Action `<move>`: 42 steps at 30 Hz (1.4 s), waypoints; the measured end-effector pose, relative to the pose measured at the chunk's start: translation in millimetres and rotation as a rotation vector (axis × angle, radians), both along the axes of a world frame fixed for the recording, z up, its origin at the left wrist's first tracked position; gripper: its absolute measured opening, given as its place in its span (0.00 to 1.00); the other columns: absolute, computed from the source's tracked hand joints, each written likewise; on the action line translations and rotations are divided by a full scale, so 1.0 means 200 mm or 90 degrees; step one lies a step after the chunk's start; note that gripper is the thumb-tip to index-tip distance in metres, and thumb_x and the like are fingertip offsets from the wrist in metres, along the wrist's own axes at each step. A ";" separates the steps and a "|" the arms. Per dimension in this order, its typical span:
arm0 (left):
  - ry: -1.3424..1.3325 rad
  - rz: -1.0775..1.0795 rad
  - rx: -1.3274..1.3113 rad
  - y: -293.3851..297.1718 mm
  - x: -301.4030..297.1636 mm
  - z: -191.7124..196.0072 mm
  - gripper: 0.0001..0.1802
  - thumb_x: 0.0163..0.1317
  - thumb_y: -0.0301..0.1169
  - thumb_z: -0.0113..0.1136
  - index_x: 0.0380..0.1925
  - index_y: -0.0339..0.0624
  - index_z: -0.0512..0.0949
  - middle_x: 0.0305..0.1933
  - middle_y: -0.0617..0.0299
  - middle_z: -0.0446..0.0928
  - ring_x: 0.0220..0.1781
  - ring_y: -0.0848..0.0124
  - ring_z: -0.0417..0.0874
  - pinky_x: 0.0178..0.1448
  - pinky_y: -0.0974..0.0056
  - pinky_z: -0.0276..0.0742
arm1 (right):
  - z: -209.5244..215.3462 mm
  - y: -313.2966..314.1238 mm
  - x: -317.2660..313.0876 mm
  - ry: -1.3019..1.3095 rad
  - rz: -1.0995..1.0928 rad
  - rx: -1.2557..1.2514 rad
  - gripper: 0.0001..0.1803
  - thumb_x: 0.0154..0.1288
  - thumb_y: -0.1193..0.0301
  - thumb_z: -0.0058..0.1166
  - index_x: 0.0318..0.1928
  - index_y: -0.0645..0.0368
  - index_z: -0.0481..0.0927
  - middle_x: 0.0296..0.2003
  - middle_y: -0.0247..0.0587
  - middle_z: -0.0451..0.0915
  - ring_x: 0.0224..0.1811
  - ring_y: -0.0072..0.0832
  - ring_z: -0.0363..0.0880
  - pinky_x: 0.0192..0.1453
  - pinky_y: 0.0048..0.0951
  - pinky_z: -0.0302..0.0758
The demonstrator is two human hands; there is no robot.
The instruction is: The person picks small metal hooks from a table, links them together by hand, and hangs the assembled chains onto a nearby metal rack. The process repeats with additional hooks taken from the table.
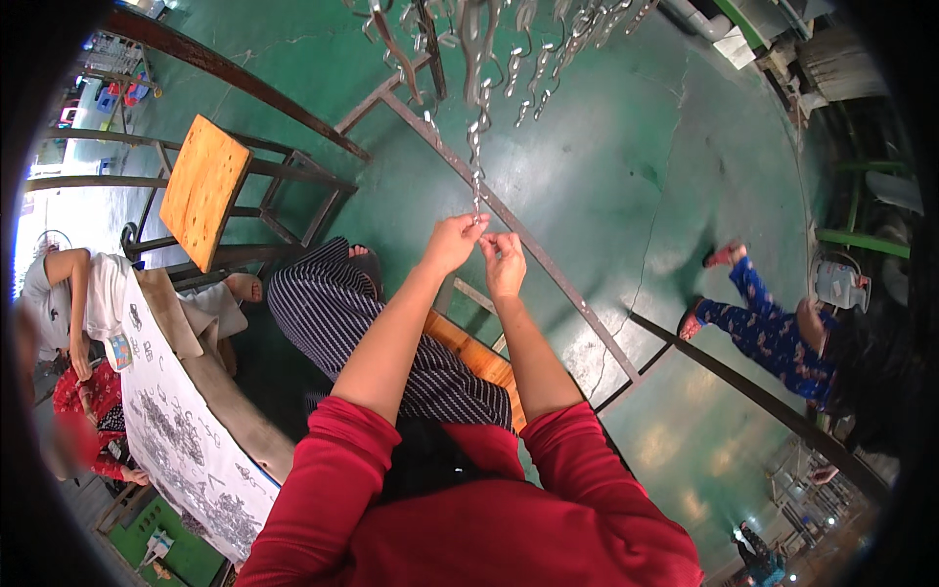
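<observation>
A string of linked, silvery metal hooks [475,147] hangs down in front of me. My left hand [452,245] pinches its lower end between thumb and fingertips. Just to the right and slightly lower, my right hand [504,264] is closed, thumb against fingers. Anything in that pinch is too small or too hidden to name. The fingertips of both hands almost meet. More strings of similar hooks [544,61] hang above and beyond my hands, their upper ends cut off by the picture's edge.
Behind my hands, a metal frame bar [548,249] runs diagonally. A wooden-topped stool [203,191] stands at left. Two people sit by a white-covered table [210,391] strewn with small dark metal pieces. Another person in patterned blue trousers [753,333] is at right.
</observation>
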State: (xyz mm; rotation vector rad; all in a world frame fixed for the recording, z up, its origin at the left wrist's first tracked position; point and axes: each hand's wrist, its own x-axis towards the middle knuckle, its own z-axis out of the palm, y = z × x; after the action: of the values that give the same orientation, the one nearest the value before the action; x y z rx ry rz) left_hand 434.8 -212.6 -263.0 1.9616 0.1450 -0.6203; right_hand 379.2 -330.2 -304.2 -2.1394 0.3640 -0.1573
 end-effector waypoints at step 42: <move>-0.329 0.173 -0.140 0.24 0.18 0.79 0.30 0.59 0.24 0.62 0.64 0.50 0.69 0.66 0.58 0.71 0.68 0.64 0.70 0.67 0.55 0.67 | 1.21 0.00 0.46 -0.333 0.043 -0.101 0.11 0.53 0.72 0.68 0.38 0.58 0.84 0.31 0.33 0.78 0.24 0.22 0.71 0.32 0.26 0.71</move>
State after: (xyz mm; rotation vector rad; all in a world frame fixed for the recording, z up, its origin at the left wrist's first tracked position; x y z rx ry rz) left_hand 469.9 -165.3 -104.4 1.7847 0.0175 0.0557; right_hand 471.9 -331.0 -61.6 -2.1638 -0.0293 -0.7088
